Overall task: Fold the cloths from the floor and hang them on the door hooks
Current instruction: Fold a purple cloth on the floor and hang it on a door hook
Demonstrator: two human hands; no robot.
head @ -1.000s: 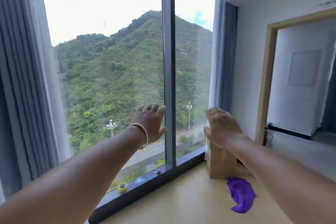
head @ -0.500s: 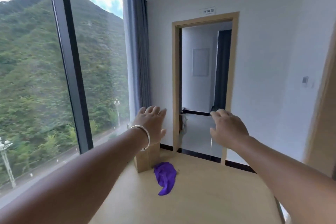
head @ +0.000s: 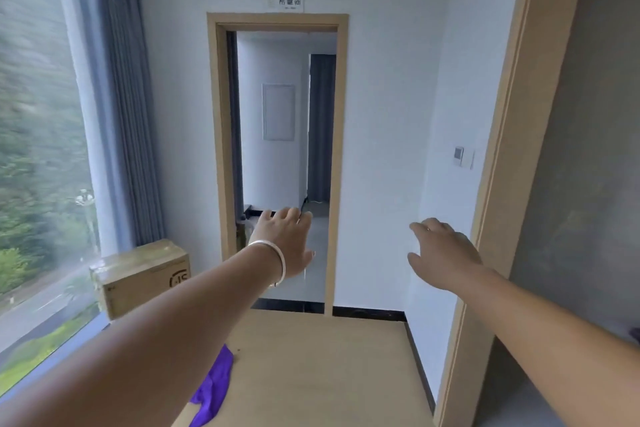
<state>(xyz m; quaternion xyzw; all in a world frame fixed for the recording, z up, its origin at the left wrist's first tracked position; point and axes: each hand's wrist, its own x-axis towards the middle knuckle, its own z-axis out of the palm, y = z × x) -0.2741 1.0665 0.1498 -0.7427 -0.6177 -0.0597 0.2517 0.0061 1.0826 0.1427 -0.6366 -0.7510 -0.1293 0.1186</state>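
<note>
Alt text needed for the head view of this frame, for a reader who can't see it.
Both arms stretch forward, the left hand and right hand open and empty. A purple cloth lies on the wooden floor below the left arm, near a cardboard box by the window; an open doorway is ahead.

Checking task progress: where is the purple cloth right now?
In the head view the purple cloth lies on the floor at lower left, partly hidden by the left forearm, just in front of the cardboard box by the window.
</note>
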